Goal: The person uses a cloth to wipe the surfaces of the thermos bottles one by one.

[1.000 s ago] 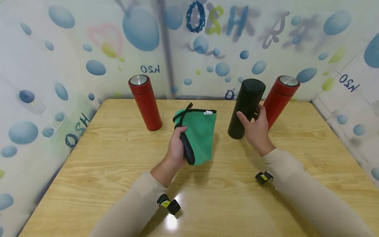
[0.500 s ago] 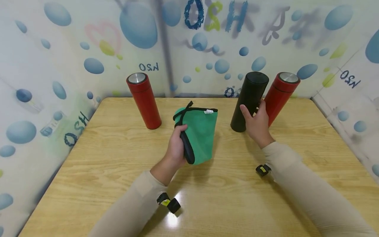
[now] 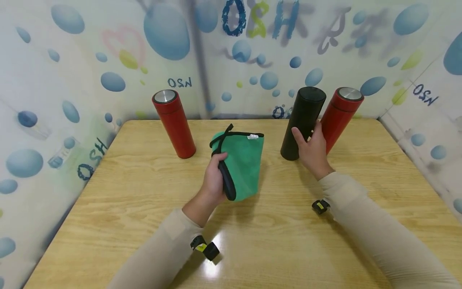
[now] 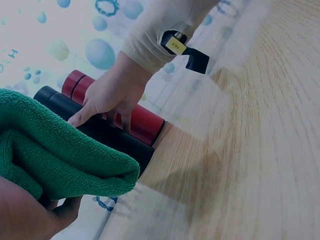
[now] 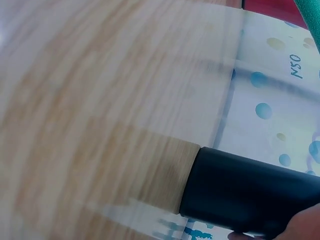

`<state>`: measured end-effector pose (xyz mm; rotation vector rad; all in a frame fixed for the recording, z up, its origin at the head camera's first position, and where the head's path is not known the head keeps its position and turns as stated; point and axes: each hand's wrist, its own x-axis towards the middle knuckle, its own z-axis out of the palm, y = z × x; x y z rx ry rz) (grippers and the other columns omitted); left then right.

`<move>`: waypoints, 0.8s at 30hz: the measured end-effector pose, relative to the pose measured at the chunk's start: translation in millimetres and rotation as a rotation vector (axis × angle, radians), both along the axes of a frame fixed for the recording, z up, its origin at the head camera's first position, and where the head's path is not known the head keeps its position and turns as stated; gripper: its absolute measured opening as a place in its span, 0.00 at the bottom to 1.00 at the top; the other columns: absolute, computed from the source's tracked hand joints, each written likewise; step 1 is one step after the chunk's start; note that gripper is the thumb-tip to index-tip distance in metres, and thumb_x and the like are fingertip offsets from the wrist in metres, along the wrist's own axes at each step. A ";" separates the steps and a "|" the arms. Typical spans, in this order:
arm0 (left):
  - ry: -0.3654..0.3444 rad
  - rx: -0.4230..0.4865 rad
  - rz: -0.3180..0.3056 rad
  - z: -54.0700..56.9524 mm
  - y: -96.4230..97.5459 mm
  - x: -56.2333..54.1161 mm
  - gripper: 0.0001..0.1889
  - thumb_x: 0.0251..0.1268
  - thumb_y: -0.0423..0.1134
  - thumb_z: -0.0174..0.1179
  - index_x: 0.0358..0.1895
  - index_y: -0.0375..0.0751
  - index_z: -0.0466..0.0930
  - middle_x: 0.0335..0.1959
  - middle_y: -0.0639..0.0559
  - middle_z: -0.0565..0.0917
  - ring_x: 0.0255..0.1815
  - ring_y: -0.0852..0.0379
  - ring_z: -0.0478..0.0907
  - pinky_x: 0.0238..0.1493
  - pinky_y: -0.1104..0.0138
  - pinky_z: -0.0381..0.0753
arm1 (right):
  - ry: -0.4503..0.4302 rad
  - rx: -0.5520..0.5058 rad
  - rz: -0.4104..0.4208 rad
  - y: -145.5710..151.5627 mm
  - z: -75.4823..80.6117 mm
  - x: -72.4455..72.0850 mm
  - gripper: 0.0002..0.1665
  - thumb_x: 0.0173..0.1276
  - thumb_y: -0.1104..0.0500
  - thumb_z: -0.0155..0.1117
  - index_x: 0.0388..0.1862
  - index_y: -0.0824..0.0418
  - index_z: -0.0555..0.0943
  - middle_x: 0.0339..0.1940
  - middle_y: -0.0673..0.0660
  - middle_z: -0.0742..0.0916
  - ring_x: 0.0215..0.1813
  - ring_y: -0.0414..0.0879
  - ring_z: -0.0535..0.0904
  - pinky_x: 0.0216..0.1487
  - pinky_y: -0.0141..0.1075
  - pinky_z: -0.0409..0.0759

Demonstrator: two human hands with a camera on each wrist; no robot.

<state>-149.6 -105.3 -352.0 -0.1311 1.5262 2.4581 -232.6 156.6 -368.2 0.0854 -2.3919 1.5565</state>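
My left hand (image 3: 213,178) holds a folded green towel (image 3: 243,166) with black edging and a white tag, above the table. In the left wrist view its looped terry surface (image 4: 65,150) fills the near left. With thumb in front and fingers around the far side, my right hand (image 3: 315,151) grips a black thermos flask (image 3: 304,116) that stands upright. A red thermos flask (image 3: 341,114) with a silver lid top stands close on its right, partly behind the hand. The right wrist view shows the black flask's base end (image 5: 240,185) at the tabletop.
Another red thermos flask (image 3: 175,126) with a silver lid top stands at the back left of the wooden table (image 3: 274,241). Behind the table's back edge rises a wall (image 3: 231,64) patterned with blue drops and letters.
The black flask has moved slightly back and right with my right hand, nearer the red one, then stayed there. My left hand keeps its hold on the towel, almost still.
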 end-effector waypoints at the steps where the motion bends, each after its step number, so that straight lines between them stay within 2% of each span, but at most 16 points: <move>1: -0.002 0.000 0.001 0.6 -0.4 0.0 0.27 0.69 0.48 0.37 0.70 0.47 0.58 0.61 0.55 0.69 0.59 0.57 0.67 0.68 0.64 0.63 | -0.002 0.000 0.002 -0.3 0.5 -0.3 0.43 0.73 0.40 0.56 0.77 0.57 0.53 0.75 0.61 0.69 0.75 0.59 0.66 0.73 0.60 0.65; 8: 0.008 -0.012 0.012 6.6 -3.8 -1.2 0.28 0.69 0.48 0.38 0.71 0.46 0.57 0.63 0.54 0.68 0.61 0.56 0.67 0.70 0.63 0.62 | -0.001 -0.001 0.001 -4.4 4.9 2.0 0.45 0.74 0.40 0.56 0.80 0.52 0.49 0.78 0.58 0.66 0.78 0.58 0.63 0.75 0.59 0.62; 10: 0.005 -0.003 0.021 9.4 -7.5 0.2 0.28 0.69 0.48 0.37 0.72 0.47 0.56 0.64 0.54 0.68 0.62 0.56 0.66 0.71 0.63 0.61 | 0.007 0.000 0.002 -7.0 5.2 8.6 0.48 0.74 0.42 0.57 0.82 0.51 0.44 0.82 0.55 0.60 0.81 0.56 0.57 0.77 0.57 0.59; 13: 0.009 0.011 0.049 15.5 -18.5 5.7 0.28 0.70 0.48 0.36 0.72 0.49 0.55 0.65 0.56 0.67 0.63 0.58 0.66 0.71 0.64 0.61 | 0.050 -0.018 0.009 -13.3 5.8 25.8 0.51 0.74 0.46 0.58 0.83 0.50 0.39 0.84 0.50 0.52 0.83 0.51 0.48 0.80 0.55 0.55; 15: 0.035 0.013 0.067 20.4 -29.5 12.1 0.28 0.70 0.47 0.33 0.73 0.49 0.54 0.66 0.57 0.67 0.64 0.59 0.66 0.72 0.65 0.61 | 0.102 -0.009 0.015 -20.0 6.4 39.8 0.50 0.74 0.49 0.60 0.83 0.51 0.42 0.84 0.49 0.50 0.83 0.50 0.45 0.79 0.56 0.55; 19: 0.075 -0.025 0.104 28.1 -57.5 28.6 0.28 0.72 0.45 0.29 0.75 0.51 0.50 0.69 0.59 0.64 0.68 0.60 0.63 0.73 0.68 0.58 | 0.203 0.062 0.083 -42.0 8.9 60.1 0.40 0.72 0.55 0.62 0.79 0.58 0.59 0.81 0.55 0.61 0.81 0.52 0.54 0.77 0.60 0.58; 22: 0.072 -0.060 0.116 31.5 -77.3 41.1 0.30 0.73 0.46 0.27 0.78 0.52 0.44 0.74 0.59 0.58 0.72 0.61 0.58 0.76 0.68 0.53 | 0.193 0.111 0.192 -62.1 12.2 63.5 0.34 0.72 0.55 0.62 0.74 0.60 0.66 0.76 0.59 0.69 0.77 0.53 0.61 0.76 0.58 0.60; 24: 0.068 -0.080 0.118 33.3 -88.3 48.7 0.31 0.74 0.46 0.26 0.79 0.52 0.40 0.77 0.59 0.53 0.75 0.61 0.55 0.78 0.68 0.50 | 0.129 0.109 0.276 -76.1 14.7 60.8 0.32 0.73 0.54 0.62 0.73 0.59 0.67 0.74 0.58 0.71 0.76 0.53 0.65 0.75 0.55 0.63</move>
